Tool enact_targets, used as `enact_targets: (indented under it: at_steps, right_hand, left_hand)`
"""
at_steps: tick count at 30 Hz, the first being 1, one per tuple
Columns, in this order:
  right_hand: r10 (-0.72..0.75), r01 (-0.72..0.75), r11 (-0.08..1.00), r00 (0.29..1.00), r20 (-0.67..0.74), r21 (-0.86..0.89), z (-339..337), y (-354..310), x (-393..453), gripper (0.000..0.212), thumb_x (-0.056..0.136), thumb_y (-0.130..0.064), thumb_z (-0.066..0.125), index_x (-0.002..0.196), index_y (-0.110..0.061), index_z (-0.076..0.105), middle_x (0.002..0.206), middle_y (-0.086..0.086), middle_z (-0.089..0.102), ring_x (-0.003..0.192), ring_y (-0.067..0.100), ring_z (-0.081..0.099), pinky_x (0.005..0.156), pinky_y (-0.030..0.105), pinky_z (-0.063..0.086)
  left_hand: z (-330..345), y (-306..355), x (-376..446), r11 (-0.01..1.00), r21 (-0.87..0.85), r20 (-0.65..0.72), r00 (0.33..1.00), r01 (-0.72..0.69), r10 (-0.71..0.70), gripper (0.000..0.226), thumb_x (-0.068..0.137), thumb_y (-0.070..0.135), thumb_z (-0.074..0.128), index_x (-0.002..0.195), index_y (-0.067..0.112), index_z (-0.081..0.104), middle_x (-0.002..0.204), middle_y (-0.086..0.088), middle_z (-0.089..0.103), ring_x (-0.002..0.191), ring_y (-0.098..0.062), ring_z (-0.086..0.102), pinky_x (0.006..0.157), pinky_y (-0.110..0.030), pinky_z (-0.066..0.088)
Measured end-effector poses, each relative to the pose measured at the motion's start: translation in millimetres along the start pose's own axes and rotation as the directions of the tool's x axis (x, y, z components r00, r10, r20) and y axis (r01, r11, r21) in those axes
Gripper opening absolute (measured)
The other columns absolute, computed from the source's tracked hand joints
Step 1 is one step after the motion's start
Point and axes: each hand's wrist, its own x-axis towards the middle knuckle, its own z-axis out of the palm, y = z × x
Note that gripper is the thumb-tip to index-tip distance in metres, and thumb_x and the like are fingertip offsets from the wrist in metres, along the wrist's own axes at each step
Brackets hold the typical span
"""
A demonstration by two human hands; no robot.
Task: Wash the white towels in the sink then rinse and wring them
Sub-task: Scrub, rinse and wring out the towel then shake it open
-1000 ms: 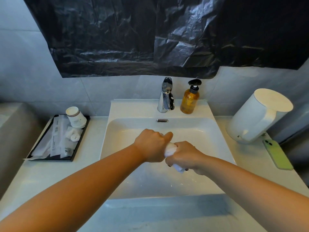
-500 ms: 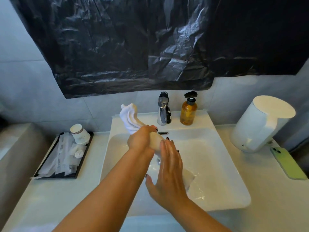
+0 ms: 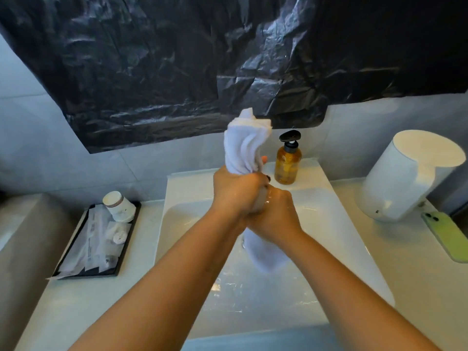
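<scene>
From the head view, your left hand point(image 3: 236, 191) grips the white towel point(image 3: 244, 145) around its middle, fingers point(image 3: 260, 178) curled tight round the cloth, and the towel's upper end now stands up bunched and twisted above that fist, higher against the black plastic sheet point(image 3: 177, 72) than it was half a second ago, when it leaned off to the left. Your right hand point(image 3: 274, 216) has changed most: half a second ago it was flat, fingers straight and spread against the towel; now it wraps the cloth just below your left hand, the two fists touching, though its fingertips are hidden on the far side. The towel's lower end point(image 3: 266, 257) hangs out beneath your right hand, over the basin of the sink point(image 3: 342, 224), and wet streaks glint on the basin floor. A second ago both fists held the towel low and sideways over the basin; now it runs almost upright between them. The tap that showed earlier is hidden behind your hands and the cloth. The amber soap bottle point(image 3: 288, 160) stands on the sink's back ledge just right of the towel. On the desk point(image 3: 417, 274) to the right sit the white dispenser point(image 3: 405, 178) and the green phone point(image 3: 448, 234); to the left, the black tray point(image 3: 101, 239) carries a paper cup point(image 3: 117, 205) and wrapped sachets.
</scene>
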Motion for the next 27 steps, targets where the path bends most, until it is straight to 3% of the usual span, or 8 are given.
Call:
enact_targets:
  at_steps: [3, 7, 11, 14, 20, 22, 25, 27]
  right_hand:
    - [-0.029, 0.012, 0.993, 0.988, 0.150, 0.114, -6.7, 4.0, 15.4, 0.022, 0.063, -0.034, 0.057, 0.071, -0.014, 0.059, 0.069, 0.003, 0.063, 0.073, 0.024, 0.064, 0.057, 0.033, 0.046]
    - [0.016, -0.140, 0.917, 0.948, 0.318, 0.372, -23.2, -4.9, 24.9, 0.022, 0.059, -0.011, 0.070, 0.068, -0.012, 0.050, 0.067, 0.002, 0.053, 0.067, 0.018, 0.054, 0.057, 0.033, 0.040]
    - [0.000, -0.229, 0.841, 0.906, 0.423, 0.490, -34.2, -9.3, 24.2, 0.023, 0.051, -0.012, 0.062, 0.070, -0.021, 0.051, 0.073, 0.000, 0.054, 0.068, 0.013, 0.055, 0.059, 0.029, 0.043]
    - [-0.011, -0.291, 0.793, 0.871, 0.490, 0.535, -35.4, -8.3, 22.4, 0.025, 0.049, -0.009, 0.059, 0.070, -0.018, 0.050, 0.070, 0.001, 0.052, 0.063, 0.012, 0.050, 0.058, 0.028, 0.041]
    - [-0.056, -0.426, 0.717, 0.753, 0.655, 0.551, -39.5, -6.1, 14.0, 0.009, 0.051, -0.002, 0.051, 0.050, -0.010, 0.048, 0.051, 0.002, 0.045, 0.046, 0.012, 0.042, 0.050, 0.022, 0.033]
    - [-0.058, -0.449, 0.703, 0.737, 0.674, 0.552, -37.1, -2.8, 14.6, 0.008, 0.051, -0.002, 0.051, 0.056, -0.007, 0.048, 0.051, 0.003, 0.045, 0.047, 0.013, 0.042, 0.050, 0.022, 0.032]
    - [-0.076, -0.429, 0.689, 0.758, 0.648, 0.583, -32.6, -0.3, 18.1, 0.012, 0.050, -0.002, 0.053, 0.061, -0.008, 0.050, 0.056, 0.003, 0.049, 0.053, 0.014, 0.045, 0.054, 0.026, 0.033]
    - [-0.139, -0.377, 0.693, 0.766, 0.627, 0.615, -33.3, 0.4, 18.2, 0.016, 0.048, -0.006, 0.059, 0.063, -0.010, 0.053, 0.061, 0.003, 0.051, 0.059, 0.016, 0.047, 0.056, 0.027, 0.035]
  left_hand:
    - [-6.5, 7.2, 10.1, 0.998, 0.054, 0.200, 0.979, -0.039, 0.028, 0.043, 0.081, -0.015, 0.057, 0.104, 0.017, 0.073, 0.115, -0.002, 0.073, 0.110, -0.016, 0.067, 0.093, -0.038, 0.054]
    - [-10.6, 12.8, 27.6, 0.981, 0.148, 0.386, 0.921, -0.128, 0.063, 0.045, 0.064, 0.004, 0.064, 0.106, 0.014, 0.075, 0.113, -0.008, 0.074, 0.111, -0.023, 0.068, 0.096, -0.044, 0.054]
    - [-5.8, 21.7, 38.0, 0.950, 0.180, 0.588, 0.802, -0.257, 0.105, 0.031, 0.055, 0.027, 0.074, 0.085, 0.030, 0.079, 0.104, -0.004, 0.076, 0.107, -0.027, 0.068, 0.095, -0.047, 0.055]
    - [-4.9, 24.1, 47.2, 0.944, 0.170, 0.692, 0.716, -0.284, 0.091, 0.029, 0.059, 0.026, 0.073, 0.087, 0.026, 0.077, 0.099, -0.007, 0.074, 0.100, -0.026, 0.067, 0.098, -0.056, 0.051]
    - [-3.3, 16.9, 59.3, 0.955, 0.185, 0.863, 0.504, -0.234, -0.044, 0.021, 0.060, 0.018, 0.072, 0.078, 0.025, 0.080, 0.084, 0.004, 0.076, 0.084, -0.011, 0.070, 0.080, -0.029, 0.058]
    - [-3.8, 12.1, 64.4, 0.958, 0.208, 0.861, 0.501, -0.198, -0.084, 0.025, 0.060, 0.014, 0.071, 0.082, 0.021, 0.079, 0.085, 0.001, 0.076, 0.085, -0.014, 0.071, 0.080, -0.029, 0.057]
    - [-2.6, 10.4, 64.4, 0.953, 0.209, 0.802, 0.596, -0.220, -0.038, 0.045, 0.062, -0.001, 0.068, 0.105, 0.012, 0.068, 0.093, -0.004, 0.075, 0.090, -0.017, 0.071, 0.080, -0.031, 0.057]
    - [-4.4, 13.8, 56.1, 0.952, 0.192, 0.782, 0.623, -0.239, -0.002, 0.054, 0.065, 0.003, 0.071, 0.117, 0.010, 0.062, 0.104, -0.006, 0.075, 0.098, -0.018, 0.071, 0.083, -0.032, 0.057]
